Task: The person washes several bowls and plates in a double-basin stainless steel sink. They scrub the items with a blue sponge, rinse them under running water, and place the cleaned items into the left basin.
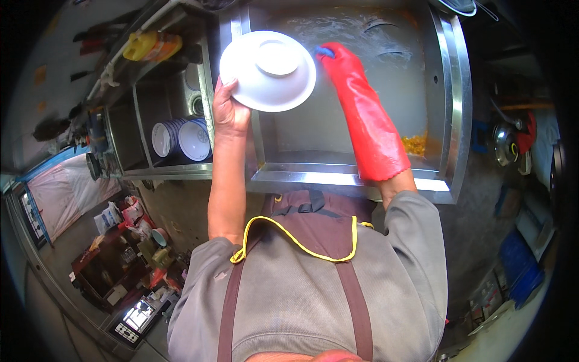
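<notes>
My bare left hand grips the near-left rim of a white bowl, its foot ring facing up towards me. The bowl is held over the left edge of a stainless steel sink. A long red rubber glove covers my right hand, which is closed around a blue scrubbing pad just right of the bowl, apart from it. Cloudy water lies in the sink below, with pale foam towards the far side.
Left of the sink, stacked patterned bowls lie on their sides in a second steel basin. A yellow bottle stands beyond it near a pipe. Yellow-orange food scraps gather in the sink's near right corner. A blue barrel stands at the right.
</notes>
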Motion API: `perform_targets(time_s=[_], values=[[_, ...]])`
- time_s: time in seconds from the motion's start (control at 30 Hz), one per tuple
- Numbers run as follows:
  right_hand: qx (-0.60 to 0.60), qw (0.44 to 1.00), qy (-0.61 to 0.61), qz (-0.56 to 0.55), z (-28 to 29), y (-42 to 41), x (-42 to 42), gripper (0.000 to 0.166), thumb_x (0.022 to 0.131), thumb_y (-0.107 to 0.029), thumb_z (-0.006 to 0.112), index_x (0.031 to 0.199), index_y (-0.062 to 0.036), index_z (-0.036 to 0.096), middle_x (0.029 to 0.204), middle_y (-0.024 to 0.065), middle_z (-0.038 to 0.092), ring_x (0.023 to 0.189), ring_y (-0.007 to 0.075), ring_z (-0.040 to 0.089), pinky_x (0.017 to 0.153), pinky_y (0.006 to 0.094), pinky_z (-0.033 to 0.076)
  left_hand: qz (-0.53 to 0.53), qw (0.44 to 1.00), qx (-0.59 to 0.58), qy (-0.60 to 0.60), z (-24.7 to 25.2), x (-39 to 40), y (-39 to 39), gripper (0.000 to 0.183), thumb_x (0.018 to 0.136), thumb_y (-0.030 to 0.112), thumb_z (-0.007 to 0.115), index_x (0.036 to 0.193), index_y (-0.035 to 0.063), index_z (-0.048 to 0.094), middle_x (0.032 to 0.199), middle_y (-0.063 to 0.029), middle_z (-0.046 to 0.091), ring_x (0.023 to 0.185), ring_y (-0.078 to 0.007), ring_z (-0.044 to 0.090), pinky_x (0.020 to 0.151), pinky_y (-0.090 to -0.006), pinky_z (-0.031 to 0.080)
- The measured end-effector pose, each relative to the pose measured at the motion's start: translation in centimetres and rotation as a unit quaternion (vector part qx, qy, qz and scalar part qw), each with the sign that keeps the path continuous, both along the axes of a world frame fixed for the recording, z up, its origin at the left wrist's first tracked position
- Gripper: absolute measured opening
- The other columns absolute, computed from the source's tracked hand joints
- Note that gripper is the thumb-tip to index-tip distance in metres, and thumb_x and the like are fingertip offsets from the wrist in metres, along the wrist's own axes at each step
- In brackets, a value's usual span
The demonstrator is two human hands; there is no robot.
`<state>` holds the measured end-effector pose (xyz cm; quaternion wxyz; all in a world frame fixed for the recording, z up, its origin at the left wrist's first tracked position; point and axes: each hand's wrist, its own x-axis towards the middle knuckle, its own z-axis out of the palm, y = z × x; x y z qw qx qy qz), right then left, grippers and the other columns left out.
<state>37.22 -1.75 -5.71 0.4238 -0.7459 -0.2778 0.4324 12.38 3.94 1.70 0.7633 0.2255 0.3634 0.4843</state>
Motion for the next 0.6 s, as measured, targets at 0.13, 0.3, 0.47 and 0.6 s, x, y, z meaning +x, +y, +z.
perform_targets(time_s=[0.13, 0.3, 0.47, 0.6], values=[[0.039, 0.989, 0.104, -0.101, 0.4, -0.5, 1.5, 0.028, 0.086, -0.025, 0.072, 0.113, -0.0166, 0.070, 0.101, 0.0077, 0.072, 0.090, 0.0224, 0.068, 0.082, 0.0339, 0.052, -0.007, 0.999, 0.036, -0.008, 0.8, -0.5, -0.6, 0.055, 0.083, -0.005, 0.056, 0.137, 0.0005, 0.046, 0.133, -0.0138, 0.055, 0.126, -0.0281, 0.052, 0.112, -0.0455, 0.039], [0.013, 0.999, -0.028, 0.016, 0.3, -3.9, 1.2, 0.026, 0.087, -0.019, 0.072, 0.111, -0.0106, 0.070, 0.096, 0.0062, 0.071, 0.089, 0.0156, 0.066, 0.080, 0.0308, 0.052, -0.042, 0.981, 0.158, 0.103, 4.0, 0.9, -0.9, 0.059, 0.084, -0.005, 0.059, 0.140, -0.0006, 0.043, 0.131, -0.0119, 0.056, 0.121, -0.0240, 0.054, 0.110, -0.0402, 0.040], [-0.065, 0.992, 0.110, 0.009, 4.9, -5.1, -0.1, 0.026, 0.087, -0.020, 0.072, 0.111, -0.0101, 0.070, 0.095, 0.0056, 0.071, 0.087, 0.0152, 0.066, 0.079, 0.0299, 0.052, -0.051, 0.970, 0.200, 0.126, 6.6, -0.8, -0.3, 0.062, 0.083, -0.002, 0.062, 0.142, -0.0017, 0.042, 0.131, -0.0120, 0.056, 0.123, -0.0222, 0.054, 0.110, -0.0373, 0.039], [-0.023, 0.999, -0.004, 0.046, 2.8, -4.6, -2.4, 0.029, 0.086, -0.022, 0.074, 0.112, -0.0110, 0.070, 0.099, 0.0063, 0.071, 0.090, 0.0166, 0.066, 0.082, 0.0313, 0.051, -0.047, 0.952, 0.258, 0.161, 9.2, -3.0, -0.2, 0.063, 0.083, -0.002, 0.063, 0.143, -0.0020, 0.042, 0.132, -0.0124, 0.057, 0.123, -0.0218, 0.054, 0.111, -0.0370, 0.039]])
